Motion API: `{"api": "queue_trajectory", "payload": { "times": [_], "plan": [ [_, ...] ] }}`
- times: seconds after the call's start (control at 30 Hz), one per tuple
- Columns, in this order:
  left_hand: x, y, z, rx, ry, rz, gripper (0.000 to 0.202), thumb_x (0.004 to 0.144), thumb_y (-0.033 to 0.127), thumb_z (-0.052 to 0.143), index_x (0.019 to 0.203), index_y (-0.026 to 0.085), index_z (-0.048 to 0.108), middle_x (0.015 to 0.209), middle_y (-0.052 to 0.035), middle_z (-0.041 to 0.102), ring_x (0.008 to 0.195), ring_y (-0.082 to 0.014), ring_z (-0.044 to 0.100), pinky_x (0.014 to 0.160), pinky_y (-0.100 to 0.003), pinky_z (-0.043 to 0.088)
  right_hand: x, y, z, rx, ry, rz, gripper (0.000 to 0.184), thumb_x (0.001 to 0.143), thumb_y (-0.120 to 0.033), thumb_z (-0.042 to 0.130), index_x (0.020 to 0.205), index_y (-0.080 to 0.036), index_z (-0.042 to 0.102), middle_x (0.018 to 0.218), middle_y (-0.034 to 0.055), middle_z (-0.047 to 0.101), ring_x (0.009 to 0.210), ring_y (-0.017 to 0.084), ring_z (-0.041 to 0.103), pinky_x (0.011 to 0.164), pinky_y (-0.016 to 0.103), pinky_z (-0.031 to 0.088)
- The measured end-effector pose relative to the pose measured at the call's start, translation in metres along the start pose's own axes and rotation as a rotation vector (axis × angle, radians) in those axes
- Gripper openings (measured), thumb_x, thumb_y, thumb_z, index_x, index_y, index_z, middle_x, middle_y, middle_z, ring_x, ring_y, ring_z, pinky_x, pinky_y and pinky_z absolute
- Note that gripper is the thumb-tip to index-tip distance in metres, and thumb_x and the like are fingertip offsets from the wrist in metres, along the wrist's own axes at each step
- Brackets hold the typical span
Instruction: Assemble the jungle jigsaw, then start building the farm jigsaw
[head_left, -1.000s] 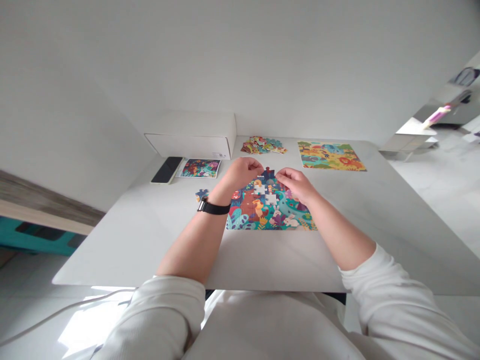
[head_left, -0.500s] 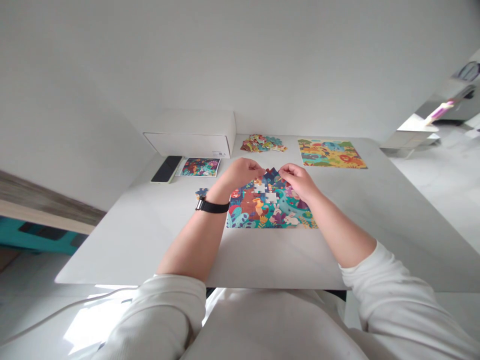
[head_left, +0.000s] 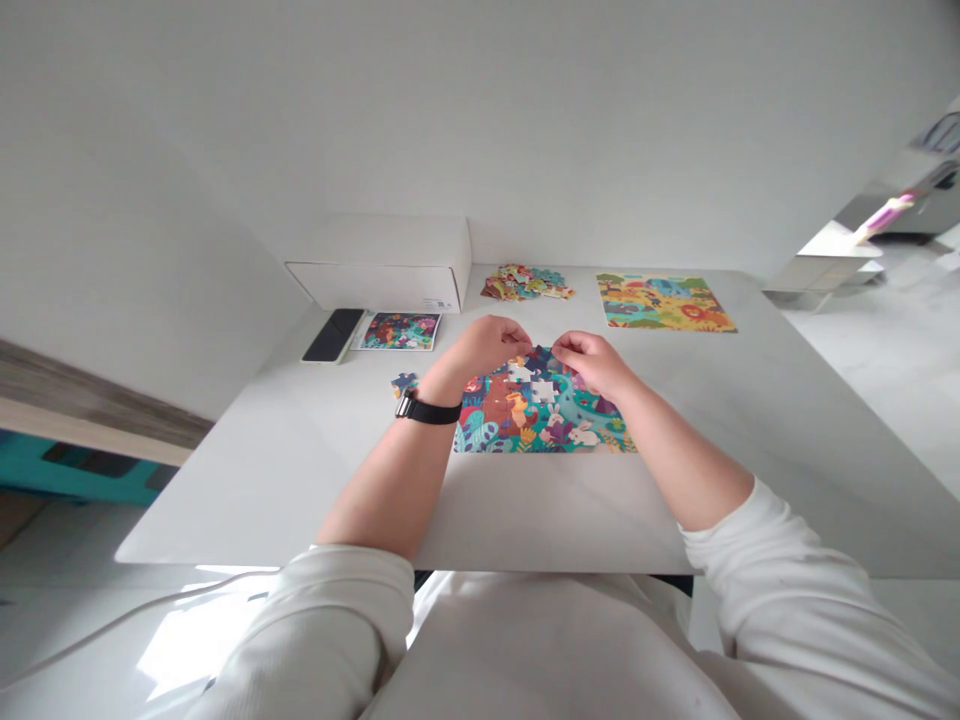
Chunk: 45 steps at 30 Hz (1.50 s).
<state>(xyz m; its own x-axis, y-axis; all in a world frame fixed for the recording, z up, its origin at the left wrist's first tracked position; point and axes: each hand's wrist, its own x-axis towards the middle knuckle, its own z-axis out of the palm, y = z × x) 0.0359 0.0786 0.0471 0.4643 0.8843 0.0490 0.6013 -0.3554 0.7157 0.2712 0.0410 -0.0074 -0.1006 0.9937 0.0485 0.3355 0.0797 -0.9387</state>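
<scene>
A colourful jigsaw puzzle (head_left: pixel 540 425) lies partly assembled on the white table (head_left: pixel 300 450), with a few white gaps near its top. My left hand (head_left: pixel 484 345), with a black watch on the wrist, and my right hand (head_left: pixel 592 360) both pinch a dark blue puzzle piece (head_left: pixel 538 355) at the puzzle's far edge. The piece sits low, at or just above the puzzle's surface. One loose piece (head_left: pixel 403 383) lies left of my left wrist.
At the back stand a white box (head_left: pixel 382 265), a heap of loose pieces (head_left: pixel 526 284) and a finished yellow-green puzzle (head_left: pixel 664 302). A black phone (head_left: pixel 333 335) and a small picture card (head_left: pixel 397 331) lie left of the puzzle. A white cable runs below the table.
Both hands have lowered the dark blue piece from above the puzzle's top edge down onto the puzzle. The hands have drawn slightly closer together.
</scene>
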Motion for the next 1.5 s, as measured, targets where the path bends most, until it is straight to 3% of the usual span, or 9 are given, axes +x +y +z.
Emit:
{"api": "queue_trajectory", "payload": {
  "times": [0.3,0.43,0.57,0.73,1.0,1.33,1.5],
  "plan": [
    [0.003,-0.007,0.005,-0.056,-0.14,-0.04,0.026,0.085,0.021,0.064,0.103,0.022,0.082,0.091,-0.0034,0.084,0.079,-0.0174,0.074,0.069,-0.024,0.053,0.0,-0.001,-0.001,-0.018,0.019,-0.016,0.03,0.085,-0.053,0.074,0.09,-0.023,0.072,0.072,-0.0004,0.065,0.062,0.016,0.055,0.055,0.028,0.039],
    [0.003,-0.006,0.006,0.008,-0.097,-0.028,0.025,0.089,0.024,0.061,0.101,0.022,0.082,0.093,-0.0032,0.083,0.08,-0.0171,0.074,0.068,-0.023,0.052,0.0,0.0,-0.001,-0.044,0.016,-0.046,0.03,0.086,-0.052,0.073,0.089,-0.022,0.073,0.072,-0.0002,0.066,0.064,0.017,0.056,0.06,0.029,0.042],
    [0.002,-0.004,0.007,0.002,-0.1,0.018,0.024,0.086,0.03,0.072,0.104,0.021,0.083,0.094,-0.0043,0.083,0.08,-0.0174,0.074,0.067,-0.023,0.052,0.0,0.0,-0.001,-0.056,0.007,-0.072,0.03,0.087,-0.053,0.072,0.089,-0.023,0.073,0.072,-0.0003,0.066,0.065,0.017,0.056,0.062,0.03,0.042],
    [0.001,-0.003,0.007,0.013,-0.117,0.042,0.026,0.083,0.025,0.074,0.107,0.021,0.084,0.087,-0.0033,0.081,0.072,-0.0157,0.071,0.064,-0.023,0.05,0.001,0.001,-0.001,-0.077,-0.002,-0.09,0.031,0.089,-0.054,0.072,0.091,-0.023,0.073,0.074,0.0001,0.068,0.066,0.017,0.056,0.063,0.03,0.042],
    [0.002,-0.006,0.008,0.014,-0.052,0.012,0.026,0.084,0.029,0.072,0.107,0.02,0.083,0.087,-0.004,0.081,0.068,-0.0157,0.069,0.062,-0.025,0.048,0.003,0.002,-0.004,-0.143,0.03,-0.229,0.03,0.087,-0.042,0.076,0.111,-0.024,0.073,0.099,0.0044,0.077,0.084,0.02,0.067,0.081,0.034,0.052],
    [0.008,-0.008,0.021,0.134,-0.148,-0.015,0.018,0.078,0.025,0.071,0.09,0.023,0.084,0.083,-0.0012,0.081,0.074,-0.0181,0.07,0.064,-0.026,0.046,0.0,0.0,-0.007,-0.275,-0.025,-0.164,0.02,0.086,-0.034,0.077,0.102,-0.023,0.078,0.089,0.0039,0.077,0.078,0.02,0.067,0.077,0.033,0.051],
    [0.005,-0.009,0.008,0.102,-0.06,-0.066,0.018,0.08,0.026,0.071,0.094,0.022,0.082,0.085,-0.0024,0.08,0.073,-0.0178,0.07,0.063,-0.026,0.045,0.002,0.001,-0.007,-0.26,0.076,-0.19,0.027,0.091,-0.032,0.072,0.116,-0.023,0.076,0.102,0.0062,0.078,0.085,0.02,0.068,0.082,0.033,0.053]
  ]
}}
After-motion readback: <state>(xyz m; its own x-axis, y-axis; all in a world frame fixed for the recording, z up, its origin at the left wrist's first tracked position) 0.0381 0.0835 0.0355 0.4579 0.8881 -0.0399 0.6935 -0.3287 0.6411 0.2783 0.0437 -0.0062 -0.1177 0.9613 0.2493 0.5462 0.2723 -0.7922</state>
